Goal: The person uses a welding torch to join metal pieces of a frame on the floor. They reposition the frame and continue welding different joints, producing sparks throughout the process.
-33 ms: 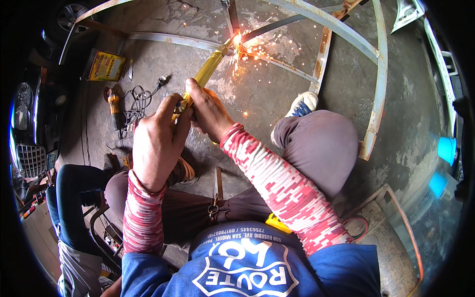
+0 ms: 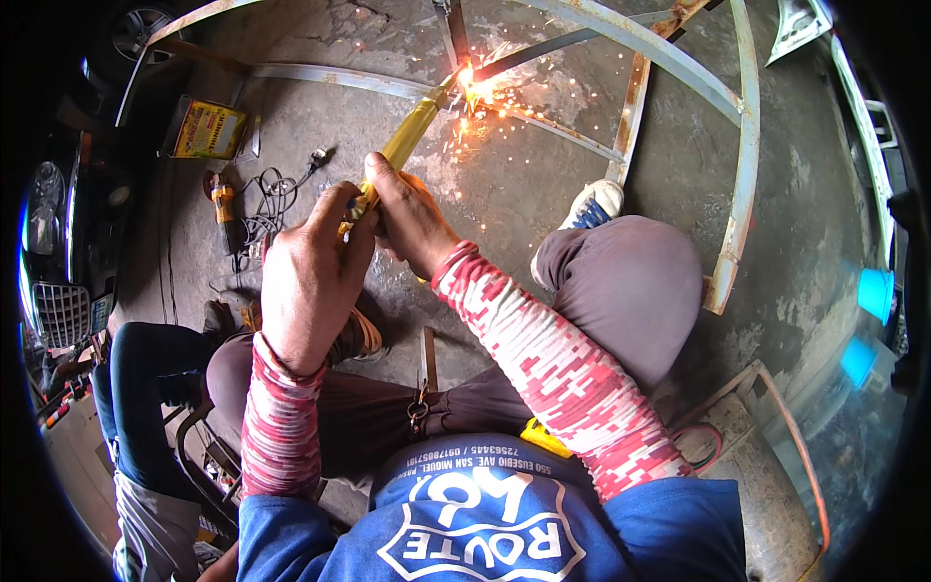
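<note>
My left hand (image 2: pixel 310 281) and my right hand (image 2: pixel 407 213), below red-and-white camouflage sleeves, are both closed round a long yellow welding tool (image 2: pixel 407 131). The right hand is higher, thumb along the tool. Its far tip meets a joint of the steel frame (image 2: pixel 659 53) at the top, where a bright glow and spraying sparks (image 2: pixel 473 92) hide the exact contact. A dark diagonal bar (image 2: pixel 533 50) and a pale rail (image 2: pixel 330 76) meet near that joint. My sneakered right foot (image 2: pixel 592 209) rests below the frame.
An angle grinder (image 2: pixel 223 213), coiled cord (image 2: pixel 276 209) and yellow tin (image 2: pixel 208 131) lie at left, near a car front (image 2: pixel 58 301). Another person's dark-clad leg (image 2: pixel 145 407) is at lower left. A metal tank (image 2: pixel 766 475) and blue containers (image 2: pixel 873 296) are at right.
The spray of sparks has changed shape, with a brighter burst just right of the tool's tip. My hands and the tool show no visible movement.
</note>
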Demonstrator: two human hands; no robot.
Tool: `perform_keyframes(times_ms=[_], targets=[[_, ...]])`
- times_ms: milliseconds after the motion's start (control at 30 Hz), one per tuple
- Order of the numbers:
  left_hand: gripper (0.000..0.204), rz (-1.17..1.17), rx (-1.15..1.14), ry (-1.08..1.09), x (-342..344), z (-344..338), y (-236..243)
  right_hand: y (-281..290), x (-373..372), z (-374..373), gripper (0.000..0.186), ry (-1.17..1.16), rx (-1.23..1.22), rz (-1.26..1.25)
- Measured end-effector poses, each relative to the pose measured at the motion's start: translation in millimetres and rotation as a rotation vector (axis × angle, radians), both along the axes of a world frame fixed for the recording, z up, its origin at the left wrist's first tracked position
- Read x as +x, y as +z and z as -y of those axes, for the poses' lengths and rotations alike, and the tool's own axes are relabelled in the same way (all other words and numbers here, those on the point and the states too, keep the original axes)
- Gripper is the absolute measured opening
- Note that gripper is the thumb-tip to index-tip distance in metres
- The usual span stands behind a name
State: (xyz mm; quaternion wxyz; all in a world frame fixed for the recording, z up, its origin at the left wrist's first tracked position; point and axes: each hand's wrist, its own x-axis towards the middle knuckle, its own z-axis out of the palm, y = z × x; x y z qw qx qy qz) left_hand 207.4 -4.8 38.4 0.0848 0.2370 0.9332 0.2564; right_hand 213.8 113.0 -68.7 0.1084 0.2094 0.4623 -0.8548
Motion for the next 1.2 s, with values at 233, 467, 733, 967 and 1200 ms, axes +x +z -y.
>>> perform_keyframes(times_ms=[233,467,733,967,1200], targets=[[0.024,0.0,-0.028,-0.033,-5,-4,-5,3,-6,-5,0.058,-0.008,0.058,-0.013],[0.025,0.016,-0.034,-0.029,-4,3,-3,2,-4,-2,0.057,0.026,0.02,0.008],[0.026,0.033,0.077,-0.025,-5,3,-10,2,-3,-2,0.056,0.01,-0.017,0.043],[0.025,0.211,0.237,0.176,19,22,-29,0,4,2,0.054,0.02,0.198,0.125],[0.032,0.988,0.995,0.803,97,10,-63,-34,20,-3,0.04,0.111,0.25,0.23]])
